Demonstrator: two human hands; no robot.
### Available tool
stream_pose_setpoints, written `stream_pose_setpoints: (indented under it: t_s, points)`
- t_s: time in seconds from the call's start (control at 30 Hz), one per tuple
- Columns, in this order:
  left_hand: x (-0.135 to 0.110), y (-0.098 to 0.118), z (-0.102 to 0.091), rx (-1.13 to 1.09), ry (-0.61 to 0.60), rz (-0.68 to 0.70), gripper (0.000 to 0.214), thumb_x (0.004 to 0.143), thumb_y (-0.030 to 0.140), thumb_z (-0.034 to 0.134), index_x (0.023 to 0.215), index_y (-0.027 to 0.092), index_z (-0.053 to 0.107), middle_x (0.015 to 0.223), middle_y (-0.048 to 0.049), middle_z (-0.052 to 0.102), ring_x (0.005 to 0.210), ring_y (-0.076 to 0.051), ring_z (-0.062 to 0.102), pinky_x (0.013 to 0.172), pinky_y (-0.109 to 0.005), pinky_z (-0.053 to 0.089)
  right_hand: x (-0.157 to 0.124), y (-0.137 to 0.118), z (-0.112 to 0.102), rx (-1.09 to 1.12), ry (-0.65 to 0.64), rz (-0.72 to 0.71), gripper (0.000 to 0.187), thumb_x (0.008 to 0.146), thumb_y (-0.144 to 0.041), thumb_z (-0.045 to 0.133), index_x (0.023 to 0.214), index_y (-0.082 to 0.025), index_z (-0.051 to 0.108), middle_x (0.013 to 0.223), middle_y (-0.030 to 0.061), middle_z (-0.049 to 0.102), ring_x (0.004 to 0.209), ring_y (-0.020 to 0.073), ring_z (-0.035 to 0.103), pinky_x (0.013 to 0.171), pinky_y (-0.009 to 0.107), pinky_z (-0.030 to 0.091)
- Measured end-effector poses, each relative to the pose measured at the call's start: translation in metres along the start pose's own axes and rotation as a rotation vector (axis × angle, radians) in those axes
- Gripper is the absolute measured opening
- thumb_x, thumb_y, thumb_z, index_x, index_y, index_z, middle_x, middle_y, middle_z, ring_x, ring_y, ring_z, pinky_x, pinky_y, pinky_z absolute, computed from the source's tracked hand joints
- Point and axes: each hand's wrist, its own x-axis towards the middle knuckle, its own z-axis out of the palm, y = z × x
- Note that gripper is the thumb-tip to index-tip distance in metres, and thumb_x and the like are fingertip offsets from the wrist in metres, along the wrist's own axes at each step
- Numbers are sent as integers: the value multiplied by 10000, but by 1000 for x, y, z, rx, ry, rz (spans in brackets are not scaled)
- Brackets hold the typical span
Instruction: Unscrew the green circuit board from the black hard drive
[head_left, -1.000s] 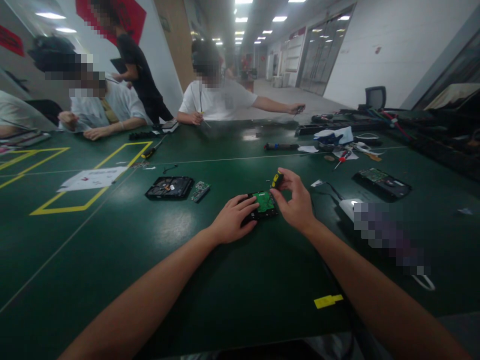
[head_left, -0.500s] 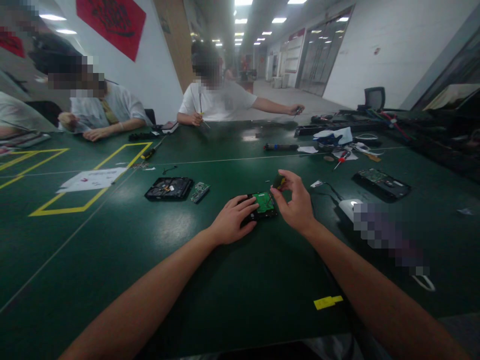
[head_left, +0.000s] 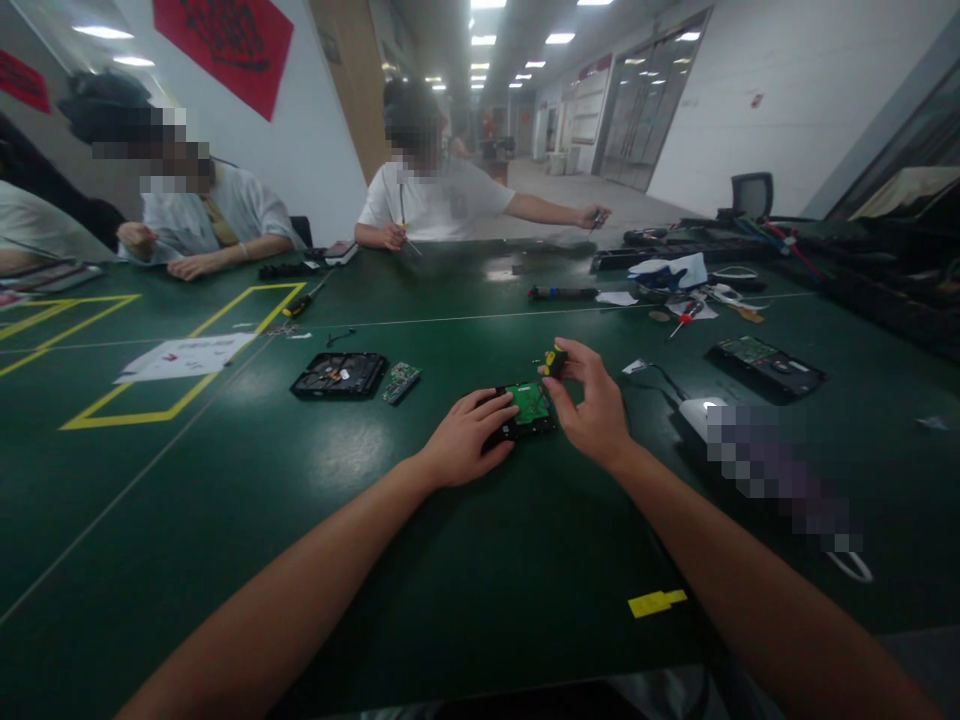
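Note:
A black hard drive (head_left: 525, 412) with a green circuit board on top lies on the green table (head_left: 450, 560) in front of me. My left hand (head_left: 466, 440) rests on its left edge and holds it down, fingers curled over the casing. My right hand (head_left: 592, 400) is pinched round a small screwdriver with a yellow and black handle (head_left: 555, 359), held upright over the drive's far right corner.
Another opened drive (head_left: 339, 374) and a loose circuit board (head_left: 401, 381) lie to the left. A third drive (head_left: 766, 362), tools and cables sit at the right. Papers (head_left: 184, 357) lie in a yellow taped box. Other people sit across the table.
My right hand's fingers shift on the screwdriver handle, which turns slightly in place. A standing person at the back left has left the view.

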Motion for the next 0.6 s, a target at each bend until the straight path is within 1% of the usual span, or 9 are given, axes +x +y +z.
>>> stream_pose_setpoints:
  t_s: [0.07,0.13,0.23,0.3,0.37,0.5,0.6]
  points:
    - [0,0,-1,-3,-1,-3,601,973,389,663,1541,239,535,1612,-106,528,1521,-377,405,1228,-633,396,-1,-1,1,45,-29,5,576,1017,-232,609,1550,-351,428,1390,93,648,1082,264,740,1004,520,625]
    - [0,0,-1,-12,-1,-5,599,974,389,662,1541,243,535,1602,-110,538,1522,-376,405,1225,-638,397,-1,-2,1,49,-35,5,595,1011,-241,622,1558,-351,414,1407,97,638,1103,269,733,1009,522,626]
    - [0,0,-1,-16,-2,-3,600,976,388,661,1544,249,530,1607,-107,532,1525,-376,403,1222,-646,397,0,0,0,-33,2,-5,603,972,-285,697,1524,-353,463,1365,96,636,1058,279,713,954,534,645]
    - [0,0,-1,-12,-3,-6,613,971,387,667,1550,245,523,1609,-108,530,1526,-375,402,1224,-643,396,0,2,-1,-76,22,-9,570,969,-287,698,1497,-351,494,1330,93,640,1014,276,704,930,539,647]
    - [0,1,-1,-14,-5,-8,615,968,383,672,1548,241,524,1604,-110,536,1525,-373,404,1226,-637,395,0,3,-1,-64,22,1,552,986,-267,664,1502,-347,485,1342,96,639,1009,272,709,936,537,642]
    - [0,2,-2,-24,1,-7,595,969,372,669,1537,254,537,1608,-109,531,1521,-376,411,1223,-644,396,-1,2,1,23,-11,23,567,1016,-241,604,1542,-338,417,1377,105,640,1060,266,726,983,528,629]
    - [0,2,-2,-24,1,-6,602,966,374,673,1541,257,537,1598,-107,542,1518,-378,415,1224,-640,398,-1,2,1,-6,17,4,571,988,-278,668,1511,-335,449,1369,103,631,1062,273,712,954,520,641]
